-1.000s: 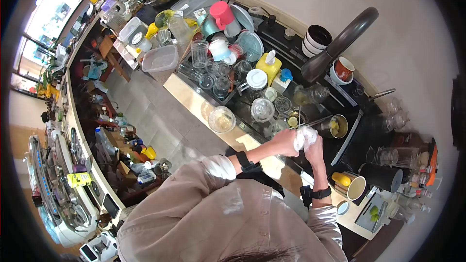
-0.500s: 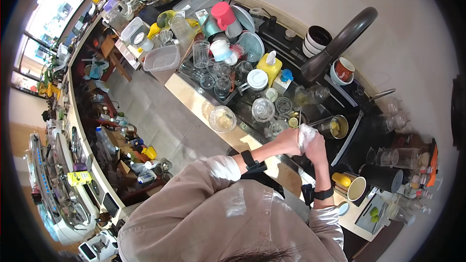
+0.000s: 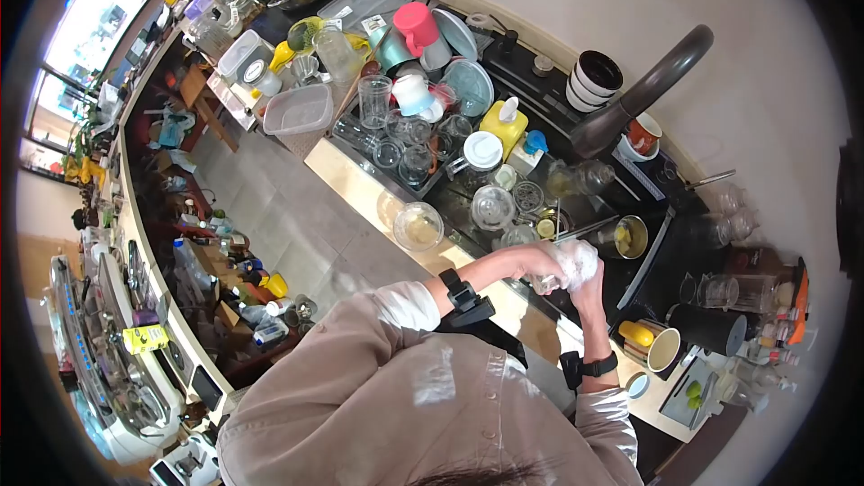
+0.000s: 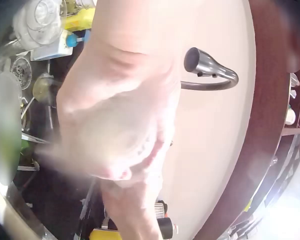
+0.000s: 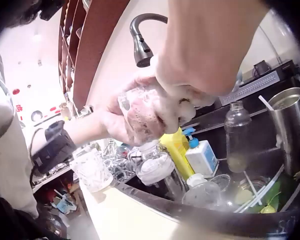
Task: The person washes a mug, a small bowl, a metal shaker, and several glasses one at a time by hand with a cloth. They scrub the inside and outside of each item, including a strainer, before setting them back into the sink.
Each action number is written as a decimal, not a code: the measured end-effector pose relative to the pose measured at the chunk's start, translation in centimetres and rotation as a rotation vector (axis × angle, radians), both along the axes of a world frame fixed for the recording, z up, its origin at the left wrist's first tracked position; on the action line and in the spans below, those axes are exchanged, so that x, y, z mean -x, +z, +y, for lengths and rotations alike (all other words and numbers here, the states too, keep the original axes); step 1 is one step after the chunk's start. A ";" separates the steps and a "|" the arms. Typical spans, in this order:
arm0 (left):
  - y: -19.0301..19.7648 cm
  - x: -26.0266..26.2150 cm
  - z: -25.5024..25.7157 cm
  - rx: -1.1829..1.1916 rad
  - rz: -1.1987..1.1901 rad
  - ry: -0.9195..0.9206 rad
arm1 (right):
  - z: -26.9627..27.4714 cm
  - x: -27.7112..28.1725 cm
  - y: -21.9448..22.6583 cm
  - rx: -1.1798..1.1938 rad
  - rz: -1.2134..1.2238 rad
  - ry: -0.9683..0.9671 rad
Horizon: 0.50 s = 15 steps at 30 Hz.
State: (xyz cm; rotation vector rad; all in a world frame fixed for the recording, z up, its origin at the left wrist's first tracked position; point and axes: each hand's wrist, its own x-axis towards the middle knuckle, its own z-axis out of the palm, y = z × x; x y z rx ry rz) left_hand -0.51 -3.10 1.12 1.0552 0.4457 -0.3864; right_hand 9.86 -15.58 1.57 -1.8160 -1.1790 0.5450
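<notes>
Over the dark sink (image 3: 607, 283) both hands meet, covered in lather. My left hand (image 3: 529, 261) grips a small clear glass (image 3: 544, 285), whose edge shows between the fingers in the right wrist view. Against it, my right hand (image 3: 589, 286) holds a white foamy wad (image 3: 576, 261); lather hides what it is made of. In the left wrist view the left hand is blurred and covers most of the glass, with the right hand just beyond it. A metal cup (image 3: 631, 236) with yellowish contents stands just past the hands.
Glasses, a white-lidded jug (image 3: 483, 151) and a yellow bottle (image 3: 504, 126) crowd the sink's left side. A dark faucet (image 3: 666, 72) arches over its back. A clear plastic cup (image 3: 418, 226) stands on the pale counter edge (image 3: 360, 182). At the right lie a yellow-and-white cup (image 3: 664, 349) and a cutting board (image 3: 688, 393).
The hands have turned against each other, and the clear glass now shows below the left hand. The white foam shifts slightly right, on the right hand. The view has tilted a little.
</notes>
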 end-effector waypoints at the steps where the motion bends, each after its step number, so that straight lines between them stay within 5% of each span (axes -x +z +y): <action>1: -0.2 0.1 -0.5 -0.303 -0.008 -0.020 | 0.2 0.1 -0.1 0.018 -0.038 0.026; 3: -0.5 0.5 -1.2 -0.911 -0.029 -0.059 | 0.7 0.6 0.0 0.170 -0.045 0.015; 7: 1.1 2.1 -2.0 -1.178 -0.080 0.134 | 2.0 1.3 -0.7 0.201 -0.130 -0.029; 11: 1.5 3.1 -0.2 -1.042 -0.045 0.087 | 2.6 2.4 -0.3 0.098 0.061 -0.069; 14: 1.5 3.0 2.9 -0.022 0.130 0.021 | 2.6 3.2 0.4 0.036 0.171 -0.055; 15: 1.1 3.2 2.9 -0.069 0.101 0.018 | 2.4 3.5 0.8 0.030 0.183 -0.039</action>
